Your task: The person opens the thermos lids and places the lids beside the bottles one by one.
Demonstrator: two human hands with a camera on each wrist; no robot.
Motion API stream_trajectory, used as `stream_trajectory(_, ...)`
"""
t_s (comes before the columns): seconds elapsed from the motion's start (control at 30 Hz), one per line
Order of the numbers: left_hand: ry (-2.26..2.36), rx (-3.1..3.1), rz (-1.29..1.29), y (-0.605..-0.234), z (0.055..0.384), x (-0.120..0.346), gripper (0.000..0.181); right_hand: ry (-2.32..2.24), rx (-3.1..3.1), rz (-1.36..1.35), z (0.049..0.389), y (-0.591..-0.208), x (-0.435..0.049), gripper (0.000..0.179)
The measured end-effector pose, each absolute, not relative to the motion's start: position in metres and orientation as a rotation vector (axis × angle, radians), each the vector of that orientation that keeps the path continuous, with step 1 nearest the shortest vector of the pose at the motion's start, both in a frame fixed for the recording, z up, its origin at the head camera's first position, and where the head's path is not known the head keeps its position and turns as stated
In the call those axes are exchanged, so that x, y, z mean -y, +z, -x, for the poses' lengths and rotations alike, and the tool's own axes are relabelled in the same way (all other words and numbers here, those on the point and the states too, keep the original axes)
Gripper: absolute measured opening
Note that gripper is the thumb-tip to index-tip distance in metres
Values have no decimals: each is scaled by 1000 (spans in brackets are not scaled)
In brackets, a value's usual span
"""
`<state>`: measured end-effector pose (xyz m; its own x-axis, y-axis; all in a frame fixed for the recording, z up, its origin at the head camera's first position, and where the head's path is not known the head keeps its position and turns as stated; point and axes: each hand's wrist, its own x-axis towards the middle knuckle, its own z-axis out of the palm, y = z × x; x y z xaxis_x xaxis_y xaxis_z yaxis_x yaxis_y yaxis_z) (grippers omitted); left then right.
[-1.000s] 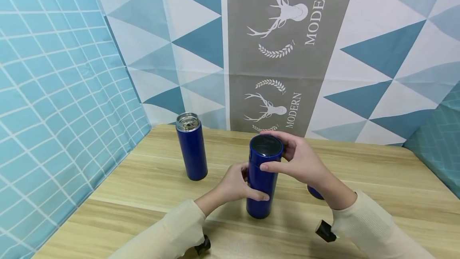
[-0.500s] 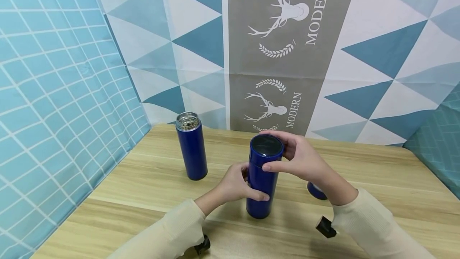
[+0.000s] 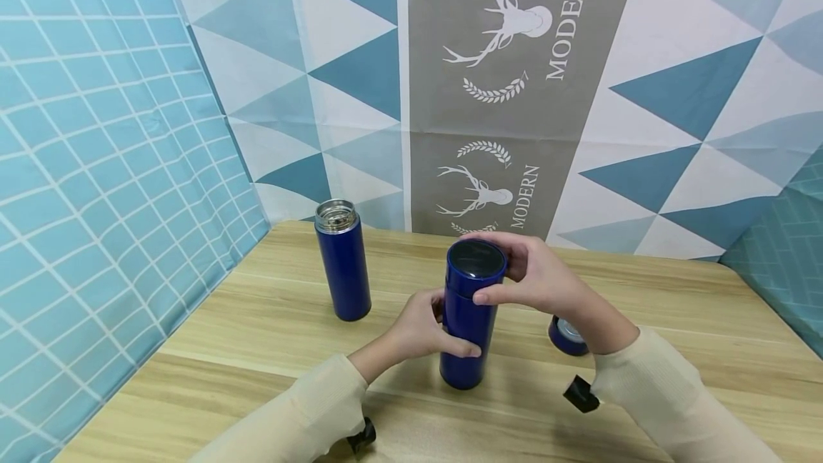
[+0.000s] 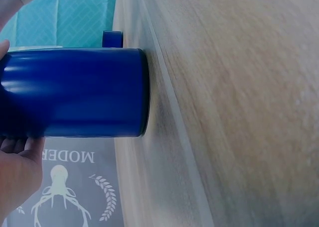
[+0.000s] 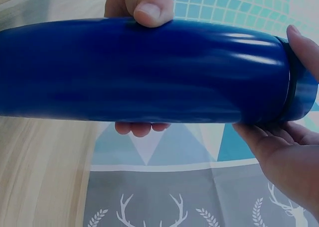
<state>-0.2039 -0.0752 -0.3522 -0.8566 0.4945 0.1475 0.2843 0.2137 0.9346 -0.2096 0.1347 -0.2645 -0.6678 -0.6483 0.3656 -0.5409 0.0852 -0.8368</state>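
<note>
A dark blue thermos (image 3: 468, 331) stands upright on the wooden table, its blue lid (image 3: 476, 261) with a glossy black top in place. My left hand (image 3: 424, 327) grips the body around its middle, thumb across the front. Up at the lid, my right hand (image 3: 534, 279) holds it, fingers behind and thumb at the seam below the lid. In the right wrist view both hands wrap the thermos (image 5: 149, 72), and a thin dark gap shows between lid and body. The left wrist view shows the thermos's base (image 4: 142, 92) at the tabletop.
Back left, a second blue thermos (image 3: 345, 270) stands without a lid, its steel neck bare. Another blue lid (image 3: 566, 338) lies on the table (image 3: 257, 349), partly behind the right wrist. Patterned cloth hangs behind and left of the table.
The right hand's thumb has slid slightly rightward around the lid seam, and the wrist has shifted a little, uncovering more of the loose lid. The left hand and thermos stay put.
</note>
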Motion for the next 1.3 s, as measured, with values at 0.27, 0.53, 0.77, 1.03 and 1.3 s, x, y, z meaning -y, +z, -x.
stream_trajectory(0.27, 1704, -2294, -740, -352, 204, 76, 54, -1616, -2217, 1281, 215, -263, -136, 64)
stream_trajectory(0.53, 1692, -2302, -743, -352, 204, 75, 54, -1602, -2165, 1302, 219, -262, -138, 67)
stream_trajectory(0.77, 1691, -2302, -748, -352, 204, 75, 54, -1559, -2142, 1328, 225, -262, -140, 67)
stream_trajectory(1.03, 1696, -2292, -757, -351, 203, 75, 53, -1533, -2122, 1306, 228, -261, -142, 69)
stream_trajectory(1.3, 1699, -2286, -771, -352, 204, 76, 53, -1511, -2067, 1344, 234, -261, -144, 70)
